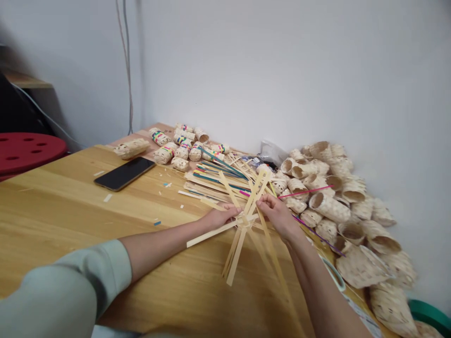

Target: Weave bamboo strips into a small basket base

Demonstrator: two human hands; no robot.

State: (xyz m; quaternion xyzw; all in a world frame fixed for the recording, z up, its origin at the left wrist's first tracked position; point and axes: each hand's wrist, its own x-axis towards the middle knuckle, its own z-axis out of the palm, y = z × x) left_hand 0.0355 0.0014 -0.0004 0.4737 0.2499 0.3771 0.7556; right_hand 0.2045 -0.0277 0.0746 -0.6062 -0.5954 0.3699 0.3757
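My left hand (220, 217) and my right hand (278, 216) grip a star-like crossing of pale bamboo strips (244, 220) from either side, just above the wooden table (70, 206). The strips are interlaced at the centre and radiate outward, and my fingers hide part of the weave. Just beyond my hands lies a heap of loose bamboo strips (214, 180), some with coloured edges. A thin pink strip (305, 191) and a thin purple strip (319, 237) lie near my right hand.
Small woven bamboo pieces with coloured bands (181, 150) sit at the table's far end, beside a black smartphone (124, 173). Many woven cone-shaped baskets (327, 192) are heaped against the wall on the right. A red stool (28, 152) stands left; a green container (428, 314) sits lower right.
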